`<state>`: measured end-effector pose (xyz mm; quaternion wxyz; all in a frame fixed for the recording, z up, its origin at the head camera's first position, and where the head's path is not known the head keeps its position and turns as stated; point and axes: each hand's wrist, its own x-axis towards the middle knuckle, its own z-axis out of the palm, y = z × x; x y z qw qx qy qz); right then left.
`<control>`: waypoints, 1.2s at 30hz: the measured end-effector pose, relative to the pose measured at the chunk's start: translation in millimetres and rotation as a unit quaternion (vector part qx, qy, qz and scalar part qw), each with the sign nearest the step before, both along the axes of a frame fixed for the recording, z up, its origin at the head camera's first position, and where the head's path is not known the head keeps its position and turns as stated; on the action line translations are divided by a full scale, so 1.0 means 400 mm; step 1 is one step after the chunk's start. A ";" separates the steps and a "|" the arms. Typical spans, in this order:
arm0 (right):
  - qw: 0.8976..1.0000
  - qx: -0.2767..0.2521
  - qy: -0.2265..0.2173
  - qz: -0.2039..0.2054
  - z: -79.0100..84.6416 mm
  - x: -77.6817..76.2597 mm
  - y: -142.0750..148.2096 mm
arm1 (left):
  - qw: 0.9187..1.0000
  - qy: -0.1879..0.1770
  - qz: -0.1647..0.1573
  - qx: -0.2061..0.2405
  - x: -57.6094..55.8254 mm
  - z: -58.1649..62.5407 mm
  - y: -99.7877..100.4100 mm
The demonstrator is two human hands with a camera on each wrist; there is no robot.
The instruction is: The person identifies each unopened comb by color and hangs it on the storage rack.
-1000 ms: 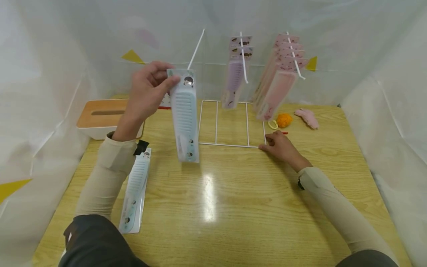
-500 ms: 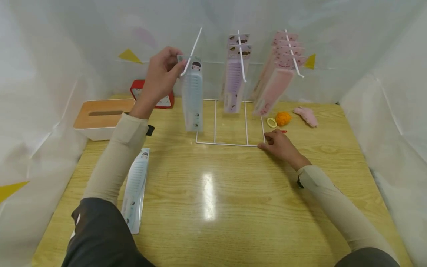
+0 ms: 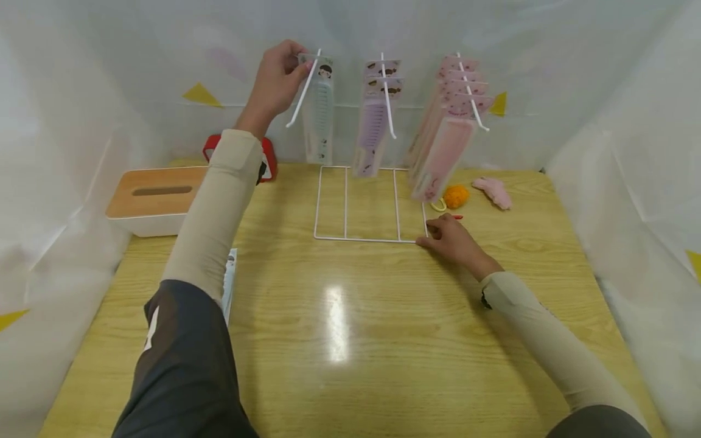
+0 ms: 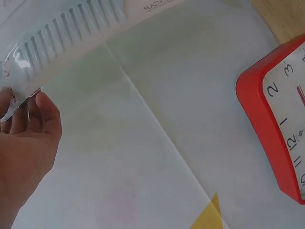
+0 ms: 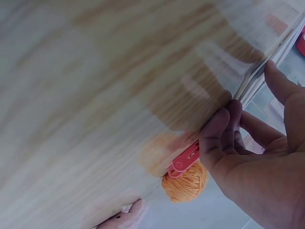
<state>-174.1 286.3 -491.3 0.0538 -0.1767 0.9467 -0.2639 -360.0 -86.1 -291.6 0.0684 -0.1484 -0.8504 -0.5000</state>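
Observation:
My left hand [image 3: 274, 82] pinches the top card of a light blue packaged comb [image 3: 323, 121]. The card is on the white left hook [image 3: 302, 97], well back along it, and the pack hangs down. In the left wrist view my fingertips hold the pack's end [image 4: 19, 90]. Purple packaged combs [image 3: 374, 131] hang from the middle hook, several pink ones [image 3: 446, 152] from the right. My right hand [image 3: 451, 240] grips the near right corner of the white wire rack's base [image 3: 364, 240]. Another blue comb pack [image 3: 229, 283] lies on the table, mostly hidden by my left arm.
A tissue box [image 3: 156, 191] with a wooden lid stands at the left, near a red clock [image 3: 268, 161] partly behind my arm. Right of the rack lie an orange yarn ball [image 3: 456, 196], a yellow ring [image 3: 439, 205], a pink soft thing [image 3: 493, 191] and a red cutter [image 5: 183, 160].
My left hand has carried the blue comb pack up to the left hook, over its tip and back along it. My right hand has stayed on the rack's corner.

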 end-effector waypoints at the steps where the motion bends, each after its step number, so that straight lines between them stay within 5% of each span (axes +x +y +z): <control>1: 1.000 0.001 0.001 0.001 0.001 0.000 0.000 | 1.000 -0.003 0.000 -0.003 0.000 0.000 -0.001; 6: 1.000 0.005 0.004 -0.009 0.011 0.008 0.006 | 0.998 -0.008 -0.002 -0.064 0.025 0.005 -0.020; 10: 1.000 0.008 -0.007 -0.013 0.012 0.015 0.009 | 0.988 -0.027 -0.041 -0.149 0.100 0.001 -0.068; 16: 1.000 0.005 -0.025 -0.010 0.010 0.018 0.007 | 0.937 -0.042 -0.177 -0.299 0.264 -0.054 -0.191; 23: 1.000 0.015 -0.012 -0.010 0.013 0.011 0.009 | 0.897 -0.183 -0.186 -0.357 0.408 -0.183 -0.356; 25: 1.000 0.017 -0.015 -0.009 0.012 0.009 0.010 | 0.893 -0.194 -0.178 -0.366 0.436 -0.229 -0.404; 30: 1.000 0.021 -0.008 -0.002 0.009 0.004 0.010 | 0.900 -0.200 -0.161 -0.352 0.496 -0.325 -0.476; 36: 1.000 0.023 -0.017 -0.012 0.013 0.009 0.011 | 0.903 -0.184 -0.146 -0.361 0.518 -0.369 -0.486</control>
